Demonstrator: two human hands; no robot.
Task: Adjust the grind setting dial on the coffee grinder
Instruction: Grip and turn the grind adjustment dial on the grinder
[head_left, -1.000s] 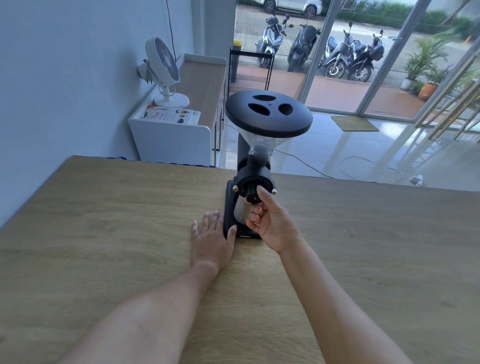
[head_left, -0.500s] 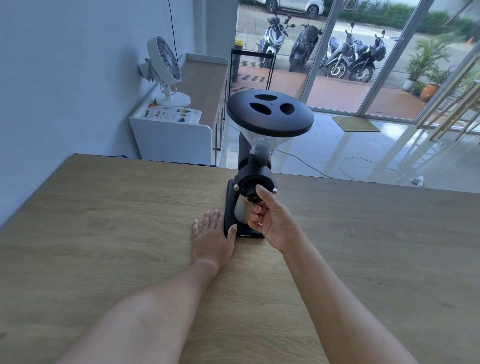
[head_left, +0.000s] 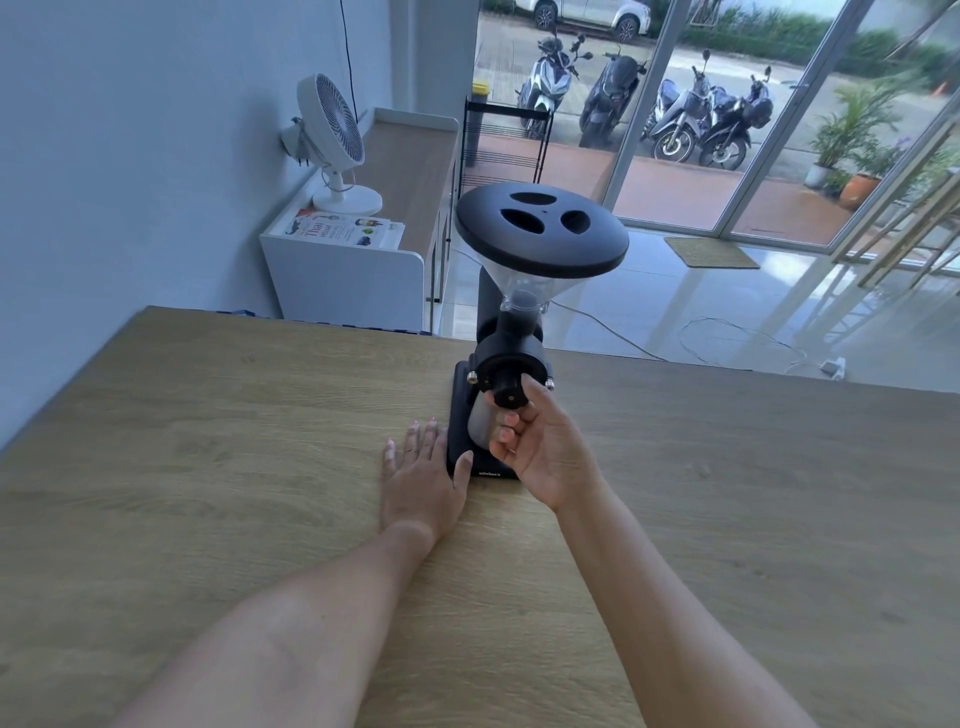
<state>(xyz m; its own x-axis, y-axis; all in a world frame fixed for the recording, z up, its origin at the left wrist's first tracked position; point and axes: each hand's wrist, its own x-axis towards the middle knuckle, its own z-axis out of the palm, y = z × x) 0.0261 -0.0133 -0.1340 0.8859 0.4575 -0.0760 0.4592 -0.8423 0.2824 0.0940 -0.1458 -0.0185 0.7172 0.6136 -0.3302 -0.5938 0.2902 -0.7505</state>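
Note:
A black coffee grinder (head_left: 511, 353) with a clear hopper and a wide black lid (head_left: 540, 228) stands near the far edge of the wooden table (head_left: 208, 467). Its round black dial (head_left: 508, 388) faces me on the front. My right hand (head_left: 540, 441) is raised in front of the grinder, thumb resting on the dial's right side and fingers curled just below it. My left hand (head_left: 421, 478) lies flat on the table, fingers spread, thumb touching the grinder's black base (head_left: 460, 415). A metal cup under the dial is partly hidden by my right hand.
Beyond the table's far edge, a white cabinet (head_left: 343, 275) carries a white fan (head_left: 332, 140) and a magazine. A cable (head_left: 727, 332) trails across the shiny floor. Glass doors at the back show parked motorbikes (head_left: 696, 114).
My right hand stays on the dial, the fingers shifting slightly beneath it. The left hand keeps its place against the base. The view has shifted a little.

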